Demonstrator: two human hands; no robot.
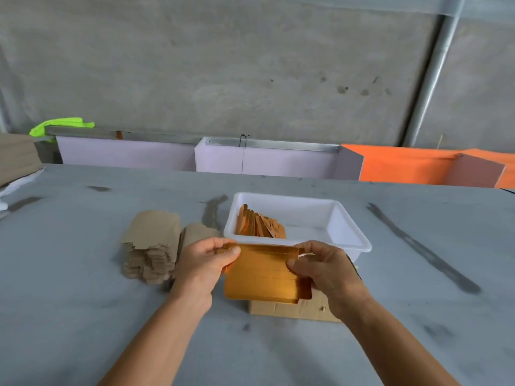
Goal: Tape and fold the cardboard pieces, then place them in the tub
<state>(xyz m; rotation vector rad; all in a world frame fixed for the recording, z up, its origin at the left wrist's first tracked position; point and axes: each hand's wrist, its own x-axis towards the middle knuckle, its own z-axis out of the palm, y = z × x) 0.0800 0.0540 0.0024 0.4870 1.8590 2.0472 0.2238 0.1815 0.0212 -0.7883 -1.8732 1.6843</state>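
A shiny gold cardboard piece [264,277] is held flat just above the table, in front of the white tub [348,227]. My left hand [206,263] pinches its top left corner. My right hand [326,268] pinches its top right edge, where a thin white strip of tape sticks out. Its top flap is folded over along a dotted crease. Several folded gold pieces [259,225] lean together in the tub's left half. A stack of flat brown cardboard blanks [153,246] lies to the left of my left hand.
A brown cardboard box [289,309] sits under the held piece. The grey table [83,302] has dark streaks. Pale purple panels [264,160] and orange panels [404,165] stand behind the table's far edge. More cardboard [16,157] is piled at far left.
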